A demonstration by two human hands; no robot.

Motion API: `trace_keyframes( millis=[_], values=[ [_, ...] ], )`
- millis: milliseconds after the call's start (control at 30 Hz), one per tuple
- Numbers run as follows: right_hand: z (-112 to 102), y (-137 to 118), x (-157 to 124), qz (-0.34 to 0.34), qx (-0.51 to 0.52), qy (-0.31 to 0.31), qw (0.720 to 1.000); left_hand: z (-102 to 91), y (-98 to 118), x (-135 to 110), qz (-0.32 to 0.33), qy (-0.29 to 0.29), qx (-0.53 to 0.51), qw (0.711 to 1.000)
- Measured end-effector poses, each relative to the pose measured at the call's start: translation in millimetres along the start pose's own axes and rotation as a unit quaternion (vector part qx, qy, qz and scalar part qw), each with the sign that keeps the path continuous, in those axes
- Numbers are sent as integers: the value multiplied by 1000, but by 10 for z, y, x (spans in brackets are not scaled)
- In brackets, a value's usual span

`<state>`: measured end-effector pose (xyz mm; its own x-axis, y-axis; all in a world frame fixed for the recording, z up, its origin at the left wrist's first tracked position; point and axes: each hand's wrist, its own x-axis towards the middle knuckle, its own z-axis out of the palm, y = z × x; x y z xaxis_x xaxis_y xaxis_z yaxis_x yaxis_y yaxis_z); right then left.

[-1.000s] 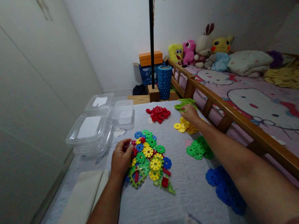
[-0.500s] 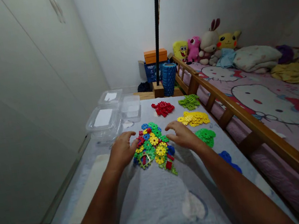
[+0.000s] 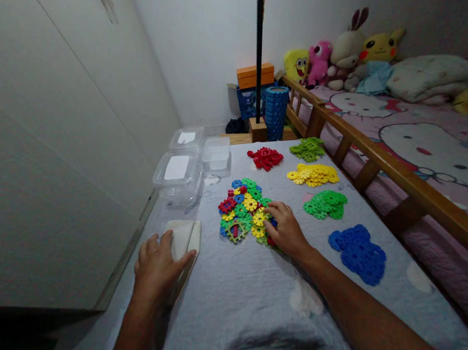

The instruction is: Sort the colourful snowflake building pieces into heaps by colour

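A mixed heap of toothed plastic building discs [image 3: 241,208] in red, yellow, green and blue lies mid-table, with a few square pieces among them. My right hand [image 3: 289,230] rests at the heap's right edge, thumb and fingers apart and bent over the pieces. Over to the left, my left hand [image 3: 156,267] is spread open above a folded off-white cloth or bag [image 3: 184,236]; whether it presses on it I cannot tell. Sorted by colour on the right are red [image 3: 266,158], light green [image 3: 307,150], yellow [image 3: 313,174], green [image 3: 326,204] and blue pieces [image 3: 360,254].
Clear plastic boxes [image 3: 176,170], some with white labels, stand at the table's back left. A wooden bed rail [image 3: 359,150] runs along the right side. Behind the table are a black pole [image 3: 259,38] on a wooden block and a blue foam roller [image 3: 277,113].
My left hand has moved left, away from the heap to the off-white folded thing. The right hand has come down onto the heap's right edge. The view has shifted somewhat.
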<state>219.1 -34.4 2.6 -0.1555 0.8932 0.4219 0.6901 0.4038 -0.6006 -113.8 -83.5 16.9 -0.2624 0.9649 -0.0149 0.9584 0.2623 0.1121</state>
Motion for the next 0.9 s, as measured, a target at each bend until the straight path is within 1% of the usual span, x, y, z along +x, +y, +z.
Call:
trace_keyframes(
  millis=[100, 233, 433, 600, 767, 900],
  values=[
    [37, 30, -15, -6, 10, 26, 1000, -51, 68, -37, -9, 0, 24, 1000],
    [45, 66, -25, -6, 20, 43, 999, -113, 113, -52, -5, -16, 38, 999],
    [49, 112, -32, 1, 34, 50, 998, -253, 233, -89, 6, -21, 70, 997],
    [37, 91, -34, -4, 43, 46, 998, -368, 365, -98, -27, -43, 77, 996],
    [-6, 73, -46, -9, 48, 35, 998, -434, 343, -30, -29, -68, 84, 994],
    [-10, 89, -51, 5, 34, 23, 999, -527, 294, 28, -22, -85, 72, 994]
  ],
)
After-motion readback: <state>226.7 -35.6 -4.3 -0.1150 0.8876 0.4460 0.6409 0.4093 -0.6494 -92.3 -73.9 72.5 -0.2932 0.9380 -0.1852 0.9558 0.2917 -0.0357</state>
